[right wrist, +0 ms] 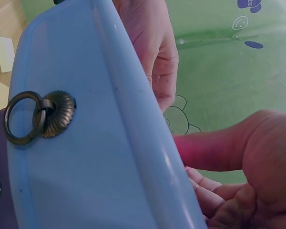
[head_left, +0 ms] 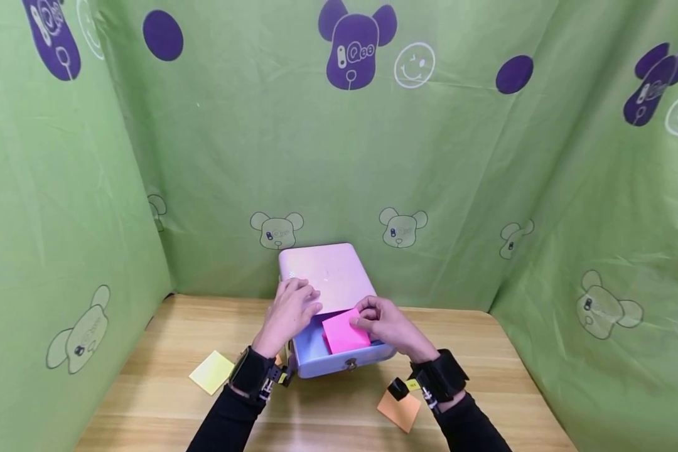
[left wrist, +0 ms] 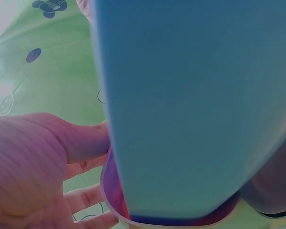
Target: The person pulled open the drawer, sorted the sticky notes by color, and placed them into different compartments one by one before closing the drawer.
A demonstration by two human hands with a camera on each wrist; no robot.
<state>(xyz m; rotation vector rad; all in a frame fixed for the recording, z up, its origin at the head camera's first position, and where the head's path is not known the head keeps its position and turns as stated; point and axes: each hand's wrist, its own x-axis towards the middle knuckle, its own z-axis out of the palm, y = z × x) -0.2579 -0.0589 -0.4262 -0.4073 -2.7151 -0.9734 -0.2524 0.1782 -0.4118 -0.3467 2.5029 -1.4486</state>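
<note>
Right hand pinches pink notepad, near-square, upper edge rising rightward; left hand loosely spread at lid.

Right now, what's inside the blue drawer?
The right hand pinches pink paper in or just over the blue drawer; bare blue shows beside it. Anything beneath the paper or back under the pink top is covered.

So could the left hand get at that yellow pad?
Probably yes: the yellow pad lies on the table with nothing on top, though the left hand is at the pink lid.
</note>
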